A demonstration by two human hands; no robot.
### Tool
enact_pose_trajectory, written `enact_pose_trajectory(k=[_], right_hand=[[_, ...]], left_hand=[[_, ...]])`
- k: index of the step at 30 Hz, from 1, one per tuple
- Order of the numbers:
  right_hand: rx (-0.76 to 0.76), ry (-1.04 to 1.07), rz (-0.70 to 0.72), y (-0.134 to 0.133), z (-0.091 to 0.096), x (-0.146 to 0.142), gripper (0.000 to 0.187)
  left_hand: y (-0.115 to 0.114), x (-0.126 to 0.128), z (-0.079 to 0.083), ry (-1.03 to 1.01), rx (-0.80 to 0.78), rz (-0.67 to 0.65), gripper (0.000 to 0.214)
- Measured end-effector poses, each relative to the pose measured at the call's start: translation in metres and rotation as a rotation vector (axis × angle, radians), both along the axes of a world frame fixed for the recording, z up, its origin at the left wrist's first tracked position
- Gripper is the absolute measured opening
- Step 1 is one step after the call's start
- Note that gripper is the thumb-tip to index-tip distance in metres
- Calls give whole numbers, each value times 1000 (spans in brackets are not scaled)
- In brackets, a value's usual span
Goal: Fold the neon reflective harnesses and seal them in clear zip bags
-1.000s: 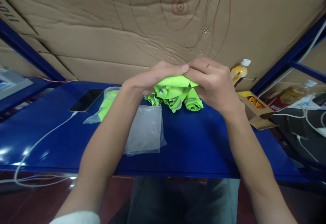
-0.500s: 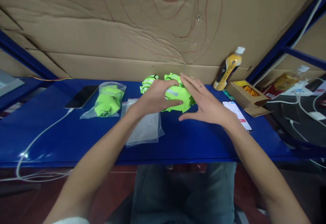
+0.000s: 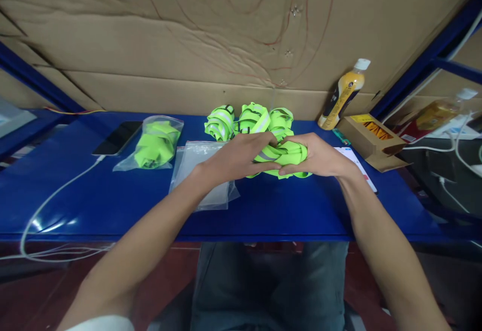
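Note:
Both hands are closed around a folded bundle of neon yellow-green reflective strap (image 3: 288, 154), low over the blue table. My left hand (image 3: 243, 155) grips its left side, and my right hand (image 3: 320, 155) grips its right side with the thumbs close together in front. Part of the bundle is hidden by the fingers. Just behind it lie three more rolled reflective bundles, a left one (image 3: 219, 122), a middle one (image 3: 254, 117) and a right one (image 3: 281, 119). Flat clear plastic bags (image 3: 214, 198) lie beneath and beside my left forearm.
A clear bag with a neon bundle (image 3: 156, 144) lies left, beside a black phone (image 3: 117, 138) on a white cable. At right are a lit phone (image 3: 357, 162), a yellow drink bottle (image 3: 344, 95) and an open cardboard box (image 3: 371, 142). Cardboard (image 3: 169, 60) lines the back.
My hands have closed on the neon bundle, drawing it slightly nearer and to the right, away from the row behind. The three bundles at the back now show clearly.

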State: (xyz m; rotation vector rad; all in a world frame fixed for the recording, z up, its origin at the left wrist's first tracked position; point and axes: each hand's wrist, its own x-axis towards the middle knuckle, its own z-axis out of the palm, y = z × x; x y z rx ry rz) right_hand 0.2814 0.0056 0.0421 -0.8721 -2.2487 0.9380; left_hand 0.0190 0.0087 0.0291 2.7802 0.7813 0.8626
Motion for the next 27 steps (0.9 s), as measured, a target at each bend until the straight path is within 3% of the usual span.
enact_pose_trajectory(k=[3, 7, 11, 14, 16, 18, 20, 23, 27], right_hand=[[205, -31, -3, -10, 5, 0, 34], [553, -122, -8, -19, 5, -2, 14], [884, -144, -72, -25, -4, -12, 26], [1084, -132, -133, -25, -11, -22, 28], [1159, -138, -151, -22, -15, -25, 24], [1187, -123, -126, -18, -18, -25, 17], [1162, -78, -108, -14, -20, -23, 19], [1113, 42, -166, -9, -23, -22, 44], [1035, 173, -358, -7, -25, -26, 35]], left_hand=[[-1, -4, 14, 71, -175, 8, 57], [-1, -8, 21, 49, -481, -128, 51], [6, -15, 16, -112, -653, -200, 51], [9, -17, 8, -350, -971, -252, 65], [8, -13, 3, -484, -1193, -213, 61], [5, -6, -1, -544, -1314, -123, 53], [2, 1, -5, -591, -1319, -23, 51], [0, 9, -8, -606, -1110, 47, 52], [-2, 16, -7, -470, -762, 13, 40]])
